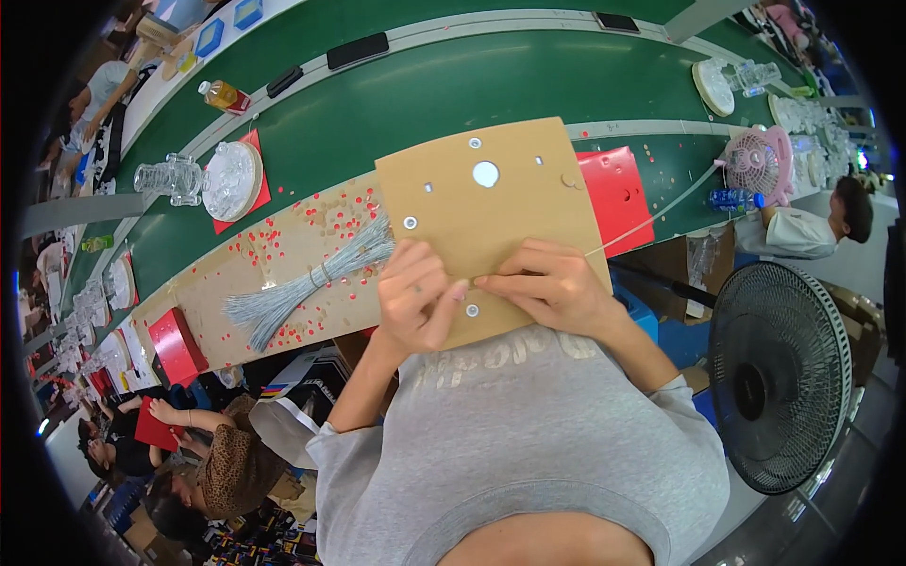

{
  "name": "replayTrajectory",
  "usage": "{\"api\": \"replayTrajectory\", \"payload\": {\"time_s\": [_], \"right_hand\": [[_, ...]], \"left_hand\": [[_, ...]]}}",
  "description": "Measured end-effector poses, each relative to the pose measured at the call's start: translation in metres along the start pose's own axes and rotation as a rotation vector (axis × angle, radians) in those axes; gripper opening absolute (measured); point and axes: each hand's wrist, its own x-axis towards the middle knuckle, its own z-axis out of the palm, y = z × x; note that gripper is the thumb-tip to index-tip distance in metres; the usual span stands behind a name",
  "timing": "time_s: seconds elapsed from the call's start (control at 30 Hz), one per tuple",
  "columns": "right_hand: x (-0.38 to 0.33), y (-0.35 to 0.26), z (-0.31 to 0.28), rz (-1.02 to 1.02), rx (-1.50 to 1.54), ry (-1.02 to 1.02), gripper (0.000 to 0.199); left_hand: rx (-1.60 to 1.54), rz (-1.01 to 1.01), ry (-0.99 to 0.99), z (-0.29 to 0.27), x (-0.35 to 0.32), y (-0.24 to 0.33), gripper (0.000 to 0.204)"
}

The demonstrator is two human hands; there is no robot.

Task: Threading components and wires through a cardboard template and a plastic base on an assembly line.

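Note:
A brown cardboard sheet [491,222] leans upright between the table edge and my grey shirt. It has a round hole, small slots and several metal-ringed eyelets. My left hand [412,297] is over its lower left part, fingers curled and thumb pressed to them. My right hand [557,288] pinches thumb and fingertips together near the sheet's lower middle, close to the left thumb. Whatever is between the fingers of either hand is too small to make out. A tied bundle of thin grey wires [316,281] lies left of the sheet.
Red and brown punched scraps [269,241] litter the brown board at left. A red sheet [618,203] lies behind the cardboard. Clear glass-like pieces [231,179], a drink bottle [225,95], a pink fan [755,162] and a big black fan [781,377] stand around. Other people sit nearby.

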Motion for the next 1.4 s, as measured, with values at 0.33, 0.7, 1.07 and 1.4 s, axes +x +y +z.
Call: {"api": "replayTrajectory", "payload": {"time_s": [0.33, 0.7, 1.07, 1.4], "right_hand": [[0.007, -0.006, 0.006, 0.12, 0.106, 0.098, 0.03], [0.016, -0.023, -0.006, -0.011, -0.207, -0.208, 0.021], [0.019, -0.021, -0.001, -0.244, -0.394, -0.288, 0.025], [0.015, -0.007, -0.007, -0.148, -0.201, -0.188, 0.025]], "left_hand": [[-0.725, -0.662, 0.107, 0.009, -0.041, 0.01, 0.108], [-0.805, -0.692, 0.178, 0.021, -0.034, 0.014, 0.11], [-0.849, -0.688, 0.167, 0.019, -0.027, 0.015, 0.11], [-0.87, -0.705, 0.15, 0.02, -0.033, 0.008, 0.11]]}}
